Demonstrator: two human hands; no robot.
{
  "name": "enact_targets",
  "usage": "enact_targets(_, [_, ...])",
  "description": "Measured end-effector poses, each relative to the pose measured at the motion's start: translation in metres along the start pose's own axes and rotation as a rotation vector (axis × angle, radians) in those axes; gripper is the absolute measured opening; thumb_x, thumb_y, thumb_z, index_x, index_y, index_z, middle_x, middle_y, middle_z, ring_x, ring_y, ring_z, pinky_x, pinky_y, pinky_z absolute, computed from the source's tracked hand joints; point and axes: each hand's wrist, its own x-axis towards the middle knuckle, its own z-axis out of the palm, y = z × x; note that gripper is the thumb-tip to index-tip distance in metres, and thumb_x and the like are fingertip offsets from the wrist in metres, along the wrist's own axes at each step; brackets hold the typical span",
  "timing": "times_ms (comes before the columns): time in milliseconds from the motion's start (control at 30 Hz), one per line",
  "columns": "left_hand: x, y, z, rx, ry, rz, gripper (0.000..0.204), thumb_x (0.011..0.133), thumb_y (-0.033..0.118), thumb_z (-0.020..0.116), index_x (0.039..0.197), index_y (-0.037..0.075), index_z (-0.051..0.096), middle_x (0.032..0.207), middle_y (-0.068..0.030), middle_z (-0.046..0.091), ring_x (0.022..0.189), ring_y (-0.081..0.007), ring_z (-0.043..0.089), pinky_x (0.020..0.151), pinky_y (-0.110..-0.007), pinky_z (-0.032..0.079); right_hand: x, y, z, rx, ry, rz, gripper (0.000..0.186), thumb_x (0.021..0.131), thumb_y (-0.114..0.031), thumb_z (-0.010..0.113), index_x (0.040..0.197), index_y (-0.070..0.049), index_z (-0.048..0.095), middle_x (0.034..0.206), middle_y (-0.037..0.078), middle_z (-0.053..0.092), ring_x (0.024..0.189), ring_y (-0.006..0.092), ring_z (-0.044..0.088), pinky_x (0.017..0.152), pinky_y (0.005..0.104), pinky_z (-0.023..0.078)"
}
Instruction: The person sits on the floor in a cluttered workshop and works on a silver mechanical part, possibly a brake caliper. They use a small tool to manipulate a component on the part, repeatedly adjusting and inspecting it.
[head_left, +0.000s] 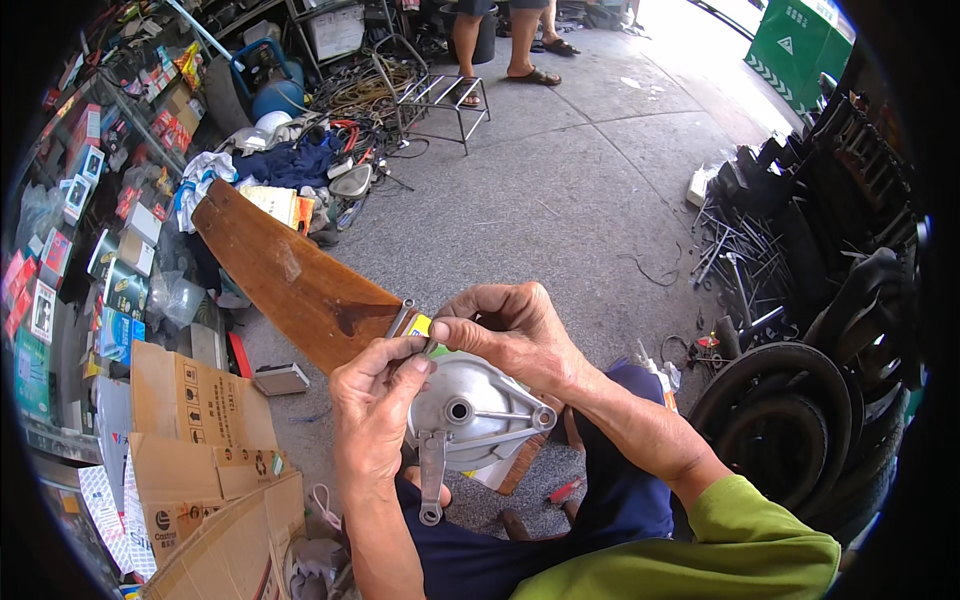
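My left hand (385, 400) and my right hand (505, 340) meet above a silver metal hub plate (480, 405), both pinching a small, dark piece (431, 343) whose shape is mostly hidden by my fingers. The plate has a round centre hole and a metal arm (432, 470) hanging down from it. Just behind my fingers, a metal wrench (404, 314) and a small yellow item (420, 326) lie at the near end of a long wooden board (280, 270).
Flattened cardboard (205, 400) and a glass display case with boxes (60, 280) line the left. Tyres (780, 420) and scattered metal rods (730, 240) are on the right. A metal stool (440, 90), another person's legs (520, 40) and a green box (790, 50) are farther off.
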Motion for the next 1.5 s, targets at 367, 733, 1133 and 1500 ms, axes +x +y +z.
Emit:
enact_targets(367, [-0.0011, -0.0009, -0.0012, -0.046, -0.059, -0.01, 0.016, 0.086, 0.002, 0.065, 0.101, -0.003, 0.066, 0.091, -0.0059, 0.067, 0.081, -0.012, 0.063, 0.075, -0.025, 0.049, -0.0016, -0.0029, 0.0018, 0.021, -0.005, -0.034, 0.023, 0.085, -0.022, 0.074, 0.09, 0.001, 0.071, 0.075, 0.004, 0.069, 0.071, 0.006, 0.061, 0.061, 0.0228, 0.05])
enact_targets(733, [-0.0018, -0.0009, -0.0005, 0.035, -0.051, 0.028, 0.015, 0.083, -0.004, 0.067, 0.098, -0.005, 0.066, 0.09, -0.0036, 0.065, 0.084, -0.0087, 0.06, 0.08, -0.024, 0.048, -0.0016, 0.0027, 0.0061, -0.094, 0.043, -0.125, 0.02, 0.084, -0.02, 0.075, 0.088, 0.0, 0.071, 0.074, 0.001, 0.068, 0.069, 0.002, 0.057, 0.058, 0.0194, 0.046])
enact_targets(1133, [-0.0051, 0.0028, 0.0002, -0.027, -0.042, -0.005, 0.015, 0.087, 0.003, 0.064, 0.101, -0.003, 0.067, 0.089, -0.0044, 0.066, 0.079, -0.0115, 0.06, 0.077, -0.026, 0.049, -0.0022, 0.0, 0.0054, -0.045, 0.02, -0.102, 0.022, 0.085, -0.021, 0.074, 0.087, 0.001, 0.071, 0.07, 0.001, 0.066, 0.069, 0.0032, 0.058, 0.057, 0.0217, 0.047])
enact_targets(1500, [-0.005, -0.0042, -0.0038, 0.087, -0.02, 0.156, 0.015, 0.086, -0.006, 0.063, 0.101, -0.006, 0.065, 0.092, -0.0026, 0.062, 0.082, -0.0085, 0.059, 0.076, -0.024, 0.048, -0.0022, 0.0011, 0.0042, -0.274, 0.01, -0.126, 0.019, 0.085, -0.019, 0.075, 0.09, -0.001, 0.071, 0.074, -0.002, 0.063, 0.068, 0.0005, 0.052, 0.056, 0.0204, 0.042])
